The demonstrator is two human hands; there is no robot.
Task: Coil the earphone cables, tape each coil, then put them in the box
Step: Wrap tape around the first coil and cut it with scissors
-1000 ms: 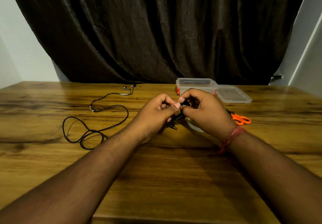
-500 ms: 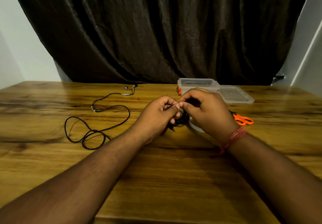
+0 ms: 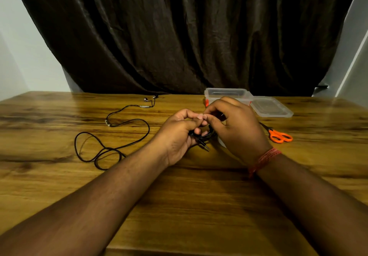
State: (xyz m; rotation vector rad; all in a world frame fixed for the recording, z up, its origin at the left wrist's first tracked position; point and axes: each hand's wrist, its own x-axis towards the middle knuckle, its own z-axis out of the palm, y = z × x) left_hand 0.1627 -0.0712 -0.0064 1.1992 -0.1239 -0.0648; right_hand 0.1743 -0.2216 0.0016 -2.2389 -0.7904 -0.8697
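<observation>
A coiled earphone cable (image 3: 201, 135) is pinched between both hands, just in front of the box (image 3: 227, 94).
The coil is gripped by the left hand (image 3: 179, 132) so it cannot spring loose; the right hand (image 3: 237, 124) pinches at its top, probably tape, though this cannot be told; a second cable (image 3: 111, 136) lies uncoiled, well left of the box; scissors (image 3: 278, 136) are kept near its right.

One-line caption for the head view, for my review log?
Both hands, left and right, hold a coiled earphone cable; second cable lies loose, box open.

No readable text, label, brand, number or sign is showing anywhere in this view.
</observation>
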